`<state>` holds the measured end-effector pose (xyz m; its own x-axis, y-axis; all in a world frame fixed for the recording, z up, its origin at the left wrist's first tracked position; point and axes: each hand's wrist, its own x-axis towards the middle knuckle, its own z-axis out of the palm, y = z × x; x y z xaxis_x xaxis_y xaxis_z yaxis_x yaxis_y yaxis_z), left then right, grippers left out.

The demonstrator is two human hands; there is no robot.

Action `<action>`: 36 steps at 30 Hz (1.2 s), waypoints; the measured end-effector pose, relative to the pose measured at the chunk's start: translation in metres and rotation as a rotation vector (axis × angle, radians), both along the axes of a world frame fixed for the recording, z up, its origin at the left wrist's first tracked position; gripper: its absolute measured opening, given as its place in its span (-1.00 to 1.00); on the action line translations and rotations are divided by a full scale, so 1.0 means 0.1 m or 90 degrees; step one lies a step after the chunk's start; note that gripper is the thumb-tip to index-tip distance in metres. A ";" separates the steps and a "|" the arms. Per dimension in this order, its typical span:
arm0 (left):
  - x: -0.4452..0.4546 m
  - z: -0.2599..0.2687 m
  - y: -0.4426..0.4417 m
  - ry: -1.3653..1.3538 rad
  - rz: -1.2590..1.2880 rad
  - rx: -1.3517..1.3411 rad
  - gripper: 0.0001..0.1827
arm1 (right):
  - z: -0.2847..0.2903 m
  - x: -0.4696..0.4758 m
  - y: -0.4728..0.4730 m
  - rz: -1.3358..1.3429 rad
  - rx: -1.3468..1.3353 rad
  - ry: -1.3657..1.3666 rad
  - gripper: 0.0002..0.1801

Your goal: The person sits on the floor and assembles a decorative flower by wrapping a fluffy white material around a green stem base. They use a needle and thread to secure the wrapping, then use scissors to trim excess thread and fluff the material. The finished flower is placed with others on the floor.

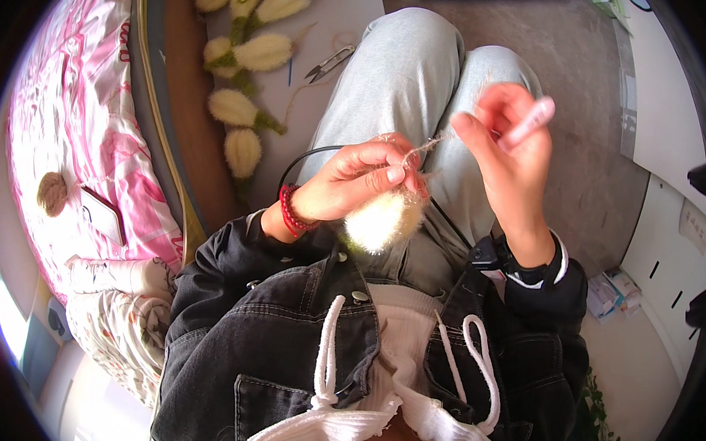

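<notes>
My left hand [370, 174] pinches a fuzzy cream-white yarn piece [382, 222] above my lap, its lower side bright in the sunlight. A thin, light brown fuzzy yarn strand [424, 145] runs from these fingertips towards my right hand [507, 147]. Raised over my right knee, that hand has a pink handle [528, 123] lying across its curled fingers; the tool's working end cannot be made out. Whether the strand passes between the right thumb and fingers is blurred. A red bead bracelet [294, 212] circles my left wrist.
Left of my knees, several cream-and-green fuzzy yarn pieces [263, 51] lie on a grey board, beside thread snips [330, 63] and a thin blue stick [290, 72]. A brown yarn ball [53, 194] and a phone [103, 215] rest on the pink bedding [137, 158]. A black cable [296, 159] crosses my lap.
</notes>
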<state>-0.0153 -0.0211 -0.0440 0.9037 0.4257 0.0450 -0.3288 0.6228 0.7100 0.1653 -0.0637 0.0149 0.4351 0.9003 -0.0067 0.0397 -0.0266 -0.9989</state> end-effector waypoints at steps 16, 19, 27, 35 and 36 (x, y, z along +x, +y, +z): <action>-0.01 -0.10 0.04 0.176 0.130 0.186 -0.81 | -0.27 -0.12 -0.46 0.249 -0.086 -0.189 -0.87; 0.00 -0.13 0.11 0.240 0.121 0.170 -0.82 | -0.44 -0.08 -0.40 0.297 -0.189 -0.120 -0.88; -0.11 -0.24 0.47 0.362 0.049 -0.065 -0.76 | -0.68 -0.02 -0.09 0.231 -0.273 0.083 -0.85; -0.08 -0.31 0.53 0.322 0.069 -0.024 -0.74 | -0.61 0.09 0.02 0.237 -0.246 -0.003 -0.81; -0.07 -0.31 0.53 0.314 0.066 -0.042 -0.74 | -0.62 0.08 0.03 0.231 -0.223 -0.033 -0.81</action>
